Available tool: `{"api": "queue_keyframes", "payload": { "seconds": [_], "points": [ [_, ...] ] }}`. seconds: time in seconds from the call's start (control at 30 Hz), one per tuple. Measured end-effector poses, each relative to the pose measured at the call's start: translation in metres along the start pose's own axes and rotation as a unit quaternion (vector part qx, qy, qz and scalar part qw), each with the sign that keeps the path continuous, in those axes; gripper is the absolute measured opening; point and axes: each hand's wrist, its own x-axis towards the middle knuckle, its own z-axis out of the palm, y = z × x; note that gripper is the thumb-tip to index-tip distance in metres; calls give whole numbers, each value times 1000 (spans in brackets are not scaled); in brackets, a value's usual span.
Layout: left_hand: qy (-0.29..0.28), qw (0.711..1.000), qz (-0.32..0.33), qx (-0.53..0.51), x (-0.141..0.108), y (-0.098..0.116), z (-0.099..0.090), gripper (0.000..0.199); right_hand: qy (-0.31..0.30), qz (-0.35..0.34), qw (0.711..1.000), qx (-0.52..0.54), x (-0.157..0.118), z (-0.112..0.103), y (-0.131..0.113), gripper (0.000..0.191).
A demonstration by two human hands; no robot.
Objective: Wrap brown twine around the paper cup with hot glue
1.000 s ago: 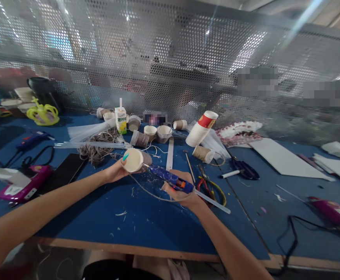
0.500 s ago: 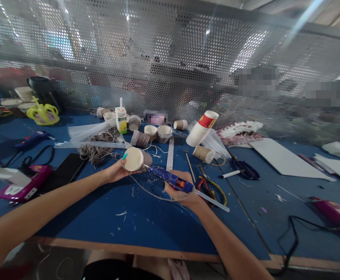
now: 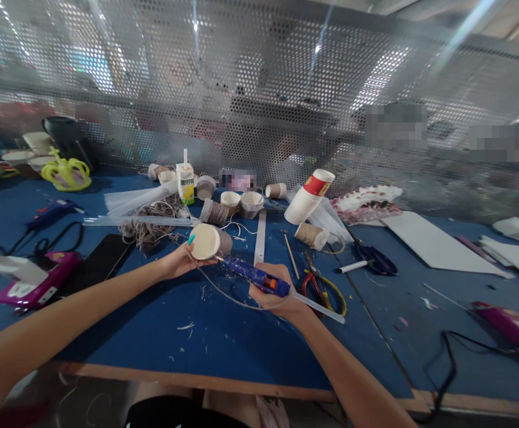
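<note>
Tilted with its pale round end toward me, a paper cup (image 3: 206, 241) wrapped in grey-brown cord is gripped by my left hand (image 3: 179, 261). My right hand (image 3: 279, 291) is wrapped round a blue glue gun (image 3: 252, 274), whose nozzle points left at the lower edge of the cup. A clear glue stick (image 3: 319, 307) juts from the gun's back end. One loose strand of cord (image 3: 227, 299) hangs in a curve from the cup to my right hand.
Behind the hands lie a cord heap (image 3: 150, 223), wrapped cups (image 3: 251, 204), a juice carton (image 3: 185, 183) and a metal ruler (image 3: 260, 238). Stacked paper cups (image 3: 309, 196), pliers (image 3: 315, 285) and scissors (image 3: 375, 258) are to the right. A phone (image 3: 101, 261) lies left.
My right hand and the glue gun have shifted slightly left and down. The cup in my left hand has turned a little.
</note>
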Motion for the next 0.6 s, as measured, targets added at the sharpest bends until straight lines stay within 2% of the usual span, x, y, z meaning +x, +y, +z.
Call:
{"api": "queue_keyframes", "payload": {
  "seconds": [0.3,0.6],
  "points": [
    [2,1000,-13,12,-1,4,5,86,-13,-34,999,-20,0,2,-1,33],
    [19,998,-43,-40,-5,14,16,91,-64,-9,997,33,2,2,2,36]
  ]
}}
